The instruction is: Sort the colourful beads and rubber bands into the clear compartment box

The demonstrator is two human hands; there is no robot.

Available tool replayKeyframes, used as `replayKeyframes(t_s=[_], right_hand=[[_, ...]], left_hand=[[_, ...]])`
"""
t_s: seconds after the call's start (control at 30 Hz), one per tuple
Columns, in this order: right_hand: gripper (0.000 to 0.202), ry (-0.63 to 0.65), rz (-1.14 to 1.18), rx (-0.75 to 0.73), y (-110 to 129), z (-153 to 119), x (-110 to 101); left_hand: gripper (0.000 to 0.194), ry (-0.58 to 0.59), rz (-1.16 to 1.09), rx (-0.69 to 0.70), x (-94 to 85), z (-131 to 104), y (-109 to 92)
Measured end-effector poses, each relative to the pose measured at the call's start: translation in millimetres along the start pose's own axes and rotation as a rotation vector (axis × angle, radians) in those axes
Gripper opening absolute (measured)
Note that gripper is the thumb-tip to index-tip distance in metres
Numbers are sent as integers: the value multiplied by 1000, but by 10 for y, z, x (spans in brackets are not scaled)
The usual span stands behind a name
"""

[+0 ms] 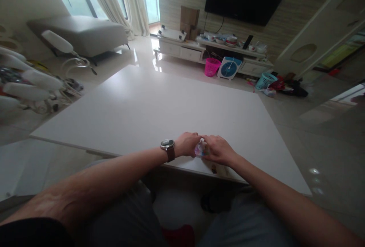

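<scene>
Near the front edge of the white table (182, 102), my left hand (186, 143) and my right hand (219, 149) meet around a small clear, pinkish-purple shiny object (202, 148). The fingers of both hands are closed on it from either side, with the fingertips nearly touching at its top. What the object is cannot be made out. A watch (167, 145) with a brown strap is on my left wrist. Just below my right hand, a small brown and beige item (213, 169) lies at the table's front edge.
Beyond the table stands a low white cabinet (178, 51) with dishes, a pink basket (211, 67), a blue and white fan (229, 67) and a light blue basket (265, 81). White chairs (31, 87) are at the left, my legs below the front edge.
</scene>
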State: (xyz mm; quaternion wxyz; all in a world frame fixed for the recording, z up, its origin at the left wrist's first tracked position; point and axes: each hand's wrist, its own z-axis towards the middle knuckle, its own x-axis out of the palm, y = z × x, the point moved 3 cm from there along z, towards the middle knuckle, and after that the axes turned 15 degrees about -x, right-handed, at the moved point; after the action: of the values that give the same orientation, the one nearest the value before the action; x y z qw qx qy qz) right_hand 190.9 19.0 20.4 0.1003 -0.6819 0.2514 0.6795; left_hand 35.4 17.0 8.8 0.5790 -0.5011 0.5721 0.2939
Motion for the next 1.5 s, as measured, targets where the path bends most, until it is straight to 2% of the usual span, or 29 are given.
replayKeyframes(t_s=[0.2,0.57,0.87,1.23,1.37,1.5], right_hand=[[61,13,94,29,-42,43,-52],[63,-9,112,-35,-43,100,-65],[66,-56,140,-86,-77,80,-57],[65,-7,62,-28,-45,68,-31],[72,-24,82,-38,-51,61,-17],[80,-42,71,-42,-53,67,4]], left_hand=[[41,-9,-1,-15,12,-13,14],[46,3,-26,-48,36,-88,76],[45,-11,-22,-51,46,-59,112],[47,20,8,-16,-30,-84,92],[44,66,-15,-11,-65,-62,125],[48,58,-62,-45,-62,-39,155]])
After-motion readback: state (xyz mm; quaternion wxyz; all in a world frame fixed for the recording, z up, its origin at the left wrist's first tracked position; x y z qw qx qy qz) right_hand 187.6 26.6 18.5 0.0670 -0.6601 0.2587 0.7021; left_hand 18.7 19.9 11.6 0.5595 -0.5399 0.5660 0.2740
